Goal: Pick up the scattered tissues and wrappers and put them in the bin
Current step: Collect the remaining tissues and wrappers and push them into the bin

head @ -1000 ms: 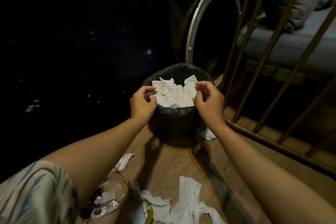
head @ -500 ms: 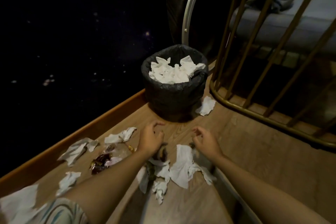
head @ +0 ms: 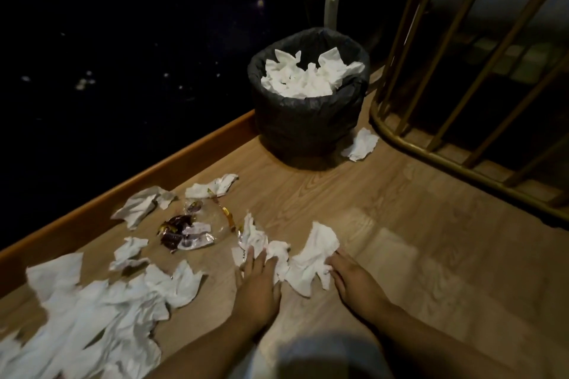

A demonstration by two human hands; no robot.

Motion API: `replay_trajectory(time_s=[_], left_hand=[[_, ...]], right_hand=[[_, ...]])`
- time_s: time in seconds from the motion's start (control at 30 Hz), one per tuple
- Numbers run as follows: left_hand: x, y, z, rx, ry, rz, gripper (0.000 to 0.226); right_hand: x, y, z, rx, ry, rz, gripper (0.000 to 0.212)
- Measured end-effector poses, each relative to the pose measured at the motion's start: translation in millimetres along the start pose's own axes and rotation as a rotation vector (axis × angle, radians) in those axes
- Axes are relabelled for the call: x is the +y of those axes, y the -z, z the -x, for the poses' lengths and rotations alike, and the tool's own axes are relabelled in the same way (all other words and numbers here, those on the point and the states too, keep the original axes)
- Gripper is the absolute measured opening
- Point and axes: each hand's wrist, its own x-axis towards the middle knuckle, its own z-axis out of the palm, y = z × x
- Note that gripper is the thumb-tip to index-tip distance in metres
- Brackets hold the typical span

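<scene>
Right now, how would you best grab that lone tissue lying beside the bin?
Pinch the tissue at its raised, crumpled middle, coming from above and from the open floor side. It lies flat between the bin and the gold railing, so those sides are crowded.

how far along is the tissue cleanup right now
Partly done. The bin already holds a heap of white tissues. In hand: the left hand and right hand are gathering the crumpled tissues between them. Left: the wrappers, the big tissue pile at lower left, several pieces along the baseboard, and one tissue beside the bin.
</scene>
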Motion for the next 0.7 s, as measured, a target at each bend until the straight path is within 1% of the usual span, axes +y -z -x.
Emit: replay_trajectory(time_s=[0.07, 0.13, 0.17, 0.23, 0.3, 0.33, 0.37, 0.4, 0.43, 0.47, 0.53, 0.57, 0.63, 0.7], left_hand=[[-5, -11, 13, 0.074, -0.023, 0.07, 0.049], [-10, -20, 25, 0.169, -0.067, 0.173, 0.038], [-12, -23, 30, 0.208, -0.088, 0.221, 0.032], [-14, -27, 38, 0.258, -0.117, 0.275, 0.024], [-16, -29, 42, 0.275, -0.134, 0.277, 0.027], [-16, -29, 43, 0.275, -0.14, 0.276, 0.031], [-16, -29, 44, 0.277, -0.143, 0.283, 0.032], [-17, -28, 44, 0.284, -0.142, 0.299, 0.031], [-18, -27, 44, 0.291, -0.132, 0.322, 0.028], [-19, -25, 43, 0.302, -0.111, 0.345, 0.024], [-20, -20, 41, 0.337, -0.031, 0.397, 0.018], [-20, -15, 40, 0.36, 0.031, 0.423, 0.02], [-19, -4, 39, 0.422, 0.176, 0.503, 0.025], [-21, 7, 38, 0.5, 0.311, 0.609, 0.022]], right_hand=[[3, 3, 10, -0.017, 0.045, 0.035, 0.014], [10, 7, 18, -0.013, 0.066, 0.042, 0.012], [11, 8, 21, -0.007, 0.078, 0.053, 0.013], [10, 9, 26, 0.021, 0.082, 0.042, 0.025], [5, 6, 27, 0.089, 0.051, 0.009, 0.04], [1, 5, 27, 0.126, 0.021, -0.017, 0.039], [-6, 4, 26, 0.163, -0.009, -0.047, 0.031], [-12, 4, 24, 0.197, -0.034, -0.068, 0.019], [-18, 4, 21, 0.229, -0.047, -0.081, 0.012], [-25, 5, 17, 0.257, -0.052, -0.083, 0.011], [-39, 8, 9, 0.267, -0.046, -0.114, 0.019], [-44, 9, 6, 0.251, -0.051, -0.15, 0.021], [-54, 9, -2, 0.215, -0.054, -0.213, 0.017], [-64, 9, -11, 0.205, 0.004, -0.237, 0.026]])
